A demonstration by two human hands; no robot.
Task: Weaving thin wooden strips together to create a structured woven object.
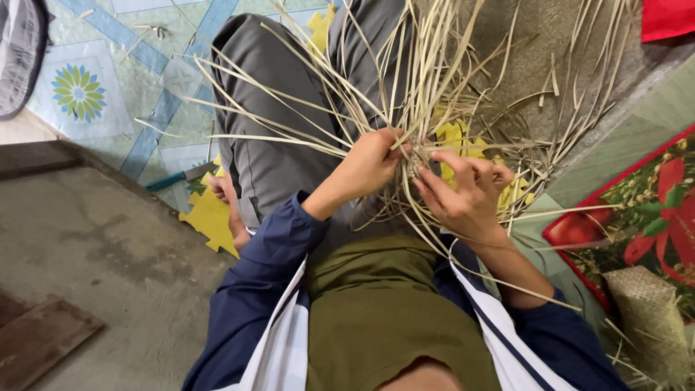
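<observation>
Head view, looking down over our lap: we note both our hands at the centre of the frame, working a bundle of pale flat straw strips (pixel 427 87) that fans out toward the top edge. Our left hand (pixel 369 165) is clenched around several strips near the point where they gather. Our right hand (pixel 467 194) meets it just to the right, fingers (pixel 450 161) curled and pinching strips at the small woven knot (pixel 416 158) between the two hands. Loose strip ends trail down across our grey trousers (pixel 271 108) and toward the lower right of the frame. A yellow foam mat (pixel 206 217) lies under the legs, centre left. A teal-handled knife (pixel 177 177) rests on the tiled floor (pixel 79 94), left of the trousers. A finished woven straw piece (pixel 648 318) sits at the lower right, beside a red floral cloth (pixel 651 210).
</observation>
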